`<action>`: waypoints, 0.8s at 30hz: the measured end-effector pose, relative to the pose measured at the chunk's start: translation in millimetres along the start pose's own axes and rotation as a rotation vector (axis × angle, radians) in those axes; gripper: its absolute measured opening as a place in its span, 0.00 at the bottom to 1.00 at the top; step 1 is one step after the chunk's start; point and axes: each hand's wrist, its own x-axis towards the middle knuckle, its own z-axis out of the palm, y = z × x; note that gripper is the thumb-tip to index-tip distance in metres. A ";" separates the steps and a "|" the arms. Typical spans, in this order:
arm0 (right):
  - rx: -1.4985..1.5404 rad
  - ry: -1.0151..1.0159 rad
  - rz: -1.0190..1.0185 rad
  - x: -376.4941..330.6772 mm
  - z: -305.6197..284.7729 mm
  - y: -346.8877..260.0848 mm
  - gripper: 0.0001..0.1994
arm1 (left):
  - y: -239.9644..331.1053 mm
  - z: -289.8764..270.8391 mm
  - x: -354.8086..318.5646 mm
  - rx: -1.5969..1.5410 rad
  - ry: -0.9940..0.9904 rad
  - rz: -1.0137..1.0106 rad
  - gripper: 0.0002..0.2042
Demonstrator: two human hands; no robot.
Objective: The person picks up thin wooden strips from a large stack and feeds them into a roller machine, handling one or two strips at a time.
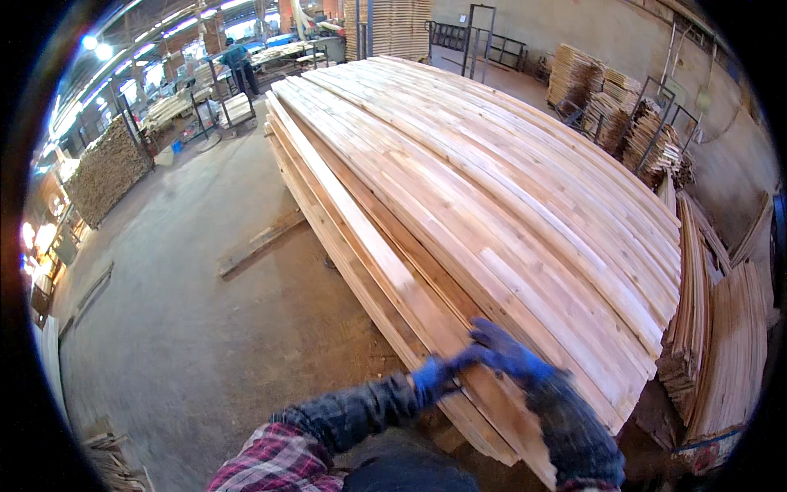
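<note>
A wide stack of long, pale wooden boards [492,205] stretches away in front of me. Along its left side lies a single lighter board [361,217], set apart from the main layer by a darker gap. Both my hands wear blue gloves and meet near this board's close end. My left hand [441,379] is at the left edge, its fingers blurred and reaching toward the right hand. My right hand [510,354] lies over the boards, fingers stretched out to the left. Whether the left fingers grip the wood cannot be made out.
A timber piece [262,243] lies on the concrete floor [188,328] left of the stack. Bundled thin slats [725,353] stand close on the right, with more wood piles [574,78] by the wall. Another person [239,67] stands far back left.
</note>
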 end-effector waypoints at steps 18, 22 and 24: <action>0.115 -0.051 0.188 -139.6 54.2 97.7 0.52 | 47.3 -162.2 33.2 -0.665 0.378 0.211 0.49; -0.110 0.015 0.155 -225.1 55.5 97.6 0.49 | 33.2 -255.5 73.3 -0.564 0.408 0.272 0.47; -0.265 0.088 0.188 -265.8 53.5 118.1 0.49 | 3.9 -216.4 79.9 -0.618 0.482 0.188 0.46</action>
